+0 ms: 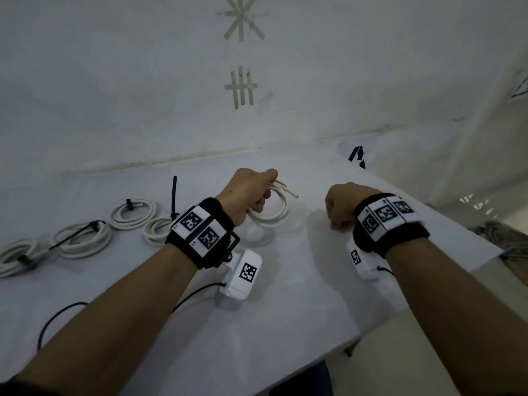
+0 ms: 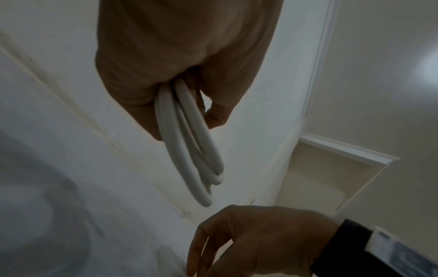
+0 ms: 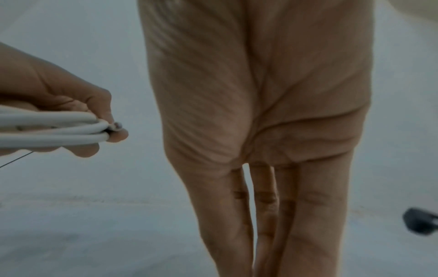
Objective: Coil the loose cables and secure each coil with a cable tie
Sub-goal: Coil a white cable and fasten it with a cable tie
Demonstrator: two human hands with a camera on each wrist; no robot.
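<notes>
Gripping a white cable coil [image 1: 270,208] above the counter [image 1: 285,310], the left hand [image 1: 248,192] holds it untied, while four tied coils [image 1: 134,214] lie left. From the left wrist, loops [image 2: 189,146] hang from that grip. From the right wrist, the right hand [image 3: 260,112] shows straight, empty fingers; a tie is still needed.

bare table [image 1: 300,281] between the hands, tied coils [image 1: 133,214] crowding far left

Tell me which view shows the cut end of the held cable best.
The head view: the cut end juts clear of the left hand. The right wrist view shows it blurred at the fingertips; in the left wrist view only the loops show.
</notes>
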